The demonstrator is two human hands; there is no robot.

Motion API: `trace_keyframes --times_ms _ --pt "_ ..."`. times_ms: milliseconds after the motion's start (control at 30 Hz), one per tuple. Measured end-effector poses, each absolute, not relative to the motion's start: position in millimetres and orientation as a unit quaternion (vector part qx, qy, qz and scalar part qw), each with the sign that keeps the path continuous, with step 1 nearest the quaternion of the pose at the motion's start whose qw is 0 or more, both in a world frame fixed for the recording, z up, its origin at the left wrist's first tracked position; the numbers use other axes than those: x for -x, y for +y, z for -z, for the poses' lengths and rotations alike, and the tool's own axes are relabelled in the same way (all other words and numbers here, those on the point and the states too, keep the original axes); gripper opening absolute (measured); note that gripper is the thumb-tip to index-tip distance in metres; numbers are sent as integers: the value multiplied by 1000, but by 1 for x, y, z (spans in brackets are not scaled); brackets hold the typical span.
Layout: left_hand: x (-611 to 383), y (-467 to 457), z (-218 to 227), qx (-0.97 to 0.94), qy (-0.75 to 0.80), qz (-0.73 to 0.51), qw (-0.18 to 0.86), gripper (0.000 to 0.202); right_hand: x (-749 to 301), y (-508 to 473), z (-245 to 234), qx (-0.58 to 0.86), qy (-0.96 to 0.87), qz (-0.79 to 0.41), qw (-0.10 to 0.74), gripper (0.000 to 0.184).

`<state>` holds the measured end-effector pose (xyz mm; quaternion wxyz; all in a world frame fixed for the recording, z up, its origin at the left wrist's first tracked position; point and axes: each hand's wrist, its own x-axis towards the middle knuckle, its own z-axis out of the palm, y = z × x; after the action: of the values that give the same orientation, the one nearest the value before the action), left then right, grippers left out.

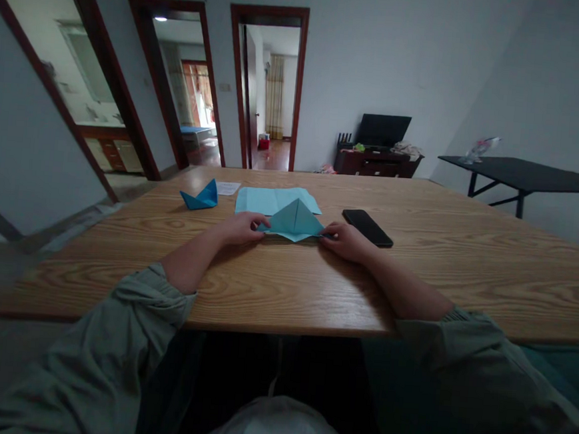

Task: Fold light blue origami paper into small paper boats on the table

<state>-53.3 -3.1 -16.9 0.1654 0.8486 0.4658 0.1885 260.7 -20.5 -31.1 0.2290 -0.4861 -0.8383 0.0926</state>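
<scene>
A light-blue folded paper, shaped like a wide triangle with a point at the top and a flap at the bottom, is held just above the table. My left hand pinches its left corner between thumb and fingers. At the opposite corner, my right hand grips the paper the same way. A vertical crease runs down the middle of the triangle. Behind it lies a flat light-blue sheet with crease lines, partly covered by the folded piece. To the left stands a darker blue paper boat.
Close to my right hand lies a black phone on the wooden table. A small white printed paper sits beside the boat. Farther back are a TV cabinet and a black folding table.
</scene>
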Motion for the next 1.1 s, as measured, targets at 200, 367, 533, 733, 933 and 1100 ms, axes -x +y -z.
trace_keyframes --times_ms 200,367,533,733,933,1100 --pt "55 -2 17 -847 471 -190 158 32 -261 -21 29 499 -826 -107 241 29" --pt "55 2 20 -836 464 -252 149 28 -260 -22 30 520 -782 -103 326 27" --pt "50 0 20 -813 448 -304 213 49 -257 -21 31 498 -766 -177 368 40" --pt "41 -8 16 -836 441 -221 241 34 -252 -24 27 464 -798 -215 319 25" --pt "46 -2 23 -830 441 -262 221 37 -254 -25 26 471 -793 -212 324 25" --pt "44 -5 22 -843 416 -254 227 30 -254 -25 27 454 -811 -184 318 23"
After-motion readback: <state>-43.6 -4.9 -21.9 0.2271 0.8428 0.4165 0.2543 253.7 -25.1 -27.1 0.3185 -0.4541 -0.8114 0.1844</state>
